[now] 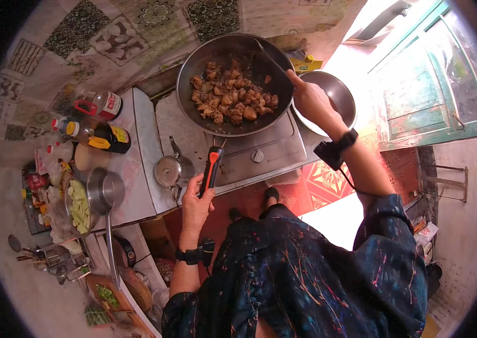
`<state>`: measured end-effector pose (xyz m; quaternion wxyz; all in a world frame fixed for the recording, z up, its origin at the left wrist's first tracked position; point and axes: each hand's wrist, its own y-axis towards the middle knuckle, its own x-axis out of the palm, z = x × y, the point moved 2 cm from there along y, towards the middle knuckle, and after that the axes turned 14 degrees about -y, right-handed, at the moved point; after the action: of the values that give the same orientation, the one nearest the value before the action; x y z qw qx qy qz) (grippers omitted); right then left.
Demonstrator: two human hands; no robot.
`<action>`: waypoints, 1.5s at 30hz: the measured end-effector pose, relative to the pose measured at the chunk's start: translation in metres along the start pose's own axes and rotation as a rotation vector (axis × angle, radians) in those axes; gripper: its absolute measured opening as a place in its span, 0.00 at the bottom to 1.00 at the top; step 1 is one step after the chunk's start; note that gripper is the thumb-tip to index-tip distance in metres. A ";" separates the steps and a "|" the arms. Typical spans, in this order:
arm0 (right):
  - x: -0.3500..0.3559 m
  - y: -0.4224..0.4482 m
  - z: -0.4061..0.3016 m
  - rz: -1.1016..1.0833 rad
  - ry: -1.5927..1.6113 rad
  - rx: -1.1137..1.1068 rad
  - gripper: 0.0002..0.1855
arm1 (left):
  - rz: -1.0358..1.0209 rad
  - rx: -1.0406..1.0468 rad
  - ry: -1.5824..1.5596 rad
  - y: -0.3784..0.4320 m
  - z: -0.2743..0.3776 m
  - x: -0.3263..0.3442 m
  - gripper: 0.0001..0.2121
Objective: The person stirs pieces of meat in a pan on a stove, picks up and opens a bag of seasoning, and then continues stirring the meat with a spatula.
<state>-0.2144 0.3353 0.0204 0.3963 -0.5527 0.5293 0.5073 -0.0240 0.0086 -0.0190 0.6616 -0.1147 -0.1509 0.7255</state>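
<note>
A dark wok (187,105) stands on the gas stove (242,158), its black and orange handle (212,169) pointing toward me. My left hand (196,207) grips the lower end of that handle. Browned chunks of meat (234,95) lie spread in the wok. Over its right rim reaches my right hand (312,99), closed around a thin metal utensil (273,58). The utensil's far end lies along the wok's upper right wall, and its exact kind is hard to make out. My right fingers are just above the wok's rim.
A lidded metal kettle (174,171) sits left of the wok handle. Sauce bottles (105,135), a long-handled saucepan (105,190) and a bowl of cut green vegetable (78,207) crowd the left counter. Right of the wok is a large pot (342,95). Chopped greens (107,295) lie on a board.
</note>
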 end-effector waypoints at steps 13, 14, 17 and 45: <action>-0.064 -0.053 0.012 -0.103 -0.280 -0.122 0.31 | 0.022 0.003 -0.008 -0.002 0.000 0.000 0.19; -0.077 -0.056 0.012 -0.147 -0.280 -0.102 0.33 | 0.014 0.012 -0.015 0.000 -0.002 0.001 0.20; -0.101 -0.070 0.012 -0.154 -0.473 -0.125 0.36 | 0.013 0.019 -0.026 0.000 -0.003 -0.001 0.20; -0.017 0.051 0.004 -0.259 0.509 0.119 0.26 | 0.065 -0.002 -0.020 -0.004 -0.002 0.000 0.20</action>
<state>-0.2641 0.3362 0.0415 0.3439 -0.7009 0.5657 0.2653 -0.0195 0.0088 -0.0190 0.6360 -0.1130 -0.1546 0.7476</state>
